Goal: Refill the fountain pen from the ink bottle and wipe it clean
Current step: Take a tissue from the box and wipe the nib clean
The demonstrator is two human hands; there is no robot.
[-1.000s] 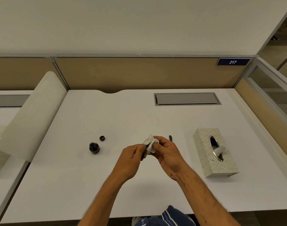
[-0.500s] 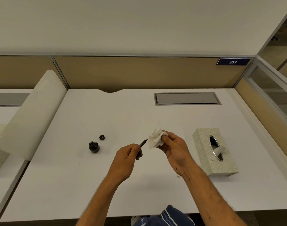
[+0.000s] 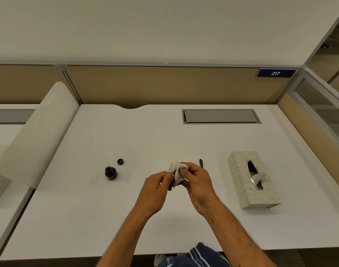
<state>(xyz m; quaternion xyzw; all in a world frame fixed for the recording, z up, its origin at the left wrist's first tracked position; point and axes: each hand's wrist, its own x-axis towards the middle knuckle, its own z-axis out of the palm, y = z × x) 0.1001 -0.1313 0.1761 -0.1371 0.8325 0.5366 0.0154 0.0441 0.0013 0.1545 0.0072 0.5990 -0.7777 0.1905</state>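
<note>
Both hands meet above the middle of the white desk (image 3: 184,139). The right hand (image 3: 198,185) pinches a crumpled white tissue (image 3: 176,171) between thumb and fingers, and the tissue is wrapped over the pen, so that only a dark sliver of the pen (image 3: 173,183) shows under the tissue, beside the left hand. The left hand (image 3: 155,191) has its fingers curled round the pen's near end, its fingertips touching the tissue. To the left of the hands, well apart from them, the open ink bottle (image 3: 111,172) stands upright on the desk, with its small black cap (image 3: 120,161) lying just beside it, farther from the person. A slim dark pen part (image 3: 201,163), probably the pen's cap, lies on the desk just beyond the right hand. A patterned tissue box (image 3: 240,182) sits to the right, a tissue poking from its oval slot. A grey hatch (image 3: 220,116) is set into the desk's far side
</note>
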